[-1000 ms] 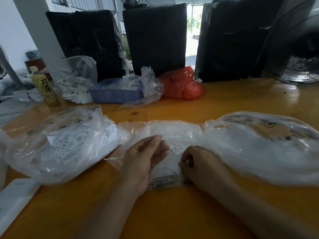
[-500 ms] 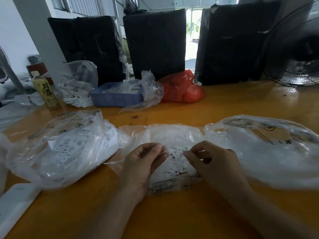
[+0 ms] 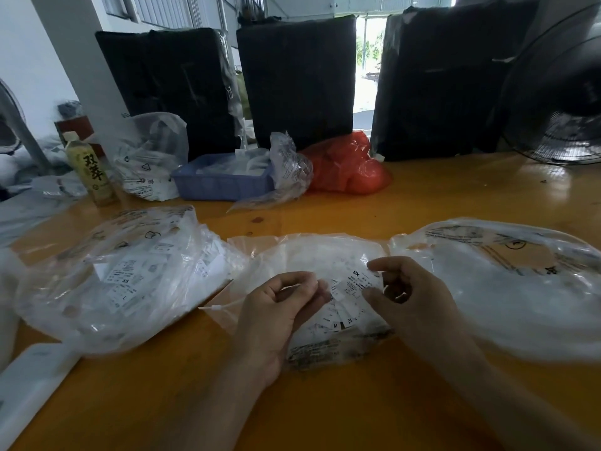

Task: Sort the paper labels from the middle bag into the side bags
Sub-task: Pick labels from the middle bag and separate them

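Three clear plastic bags lie in a row on the orange table. The middle bag (image 3: 302, 255) holds white paper labels with size letters. The left bag (image 3: 107, 275) is full of several printed labels. The right bag (image 3: 507, 288) looks almost bare inside. My left hand (image 3: 276, 307) pinches the middle bag's near edge between thumb and fingers. My right hand (image 3: 406, 294) pinches a white label (image 3: 359, 281) marked XS, lifted over the middle bag's opening. Loose labels (image 3: 338, 320) marked M and XL lie beneath it.
At the back stand a blue tray (image 3: 221, 187), a red bag (image 3: 344, 170), a crumpled clear bag (image 3: 146, 157), a tea bottle (image 3: 89, 170) and black wrapped bundles (image 3: 296, 79). A fan (image 3: 559, 92) is at the right. A white flat object (image 3: 29, 379) lies at the near left edge.
My right hand has lifted from the bag's front and now pinches a label raised above the pile. My left hand has curled tighter on the bag's edge.
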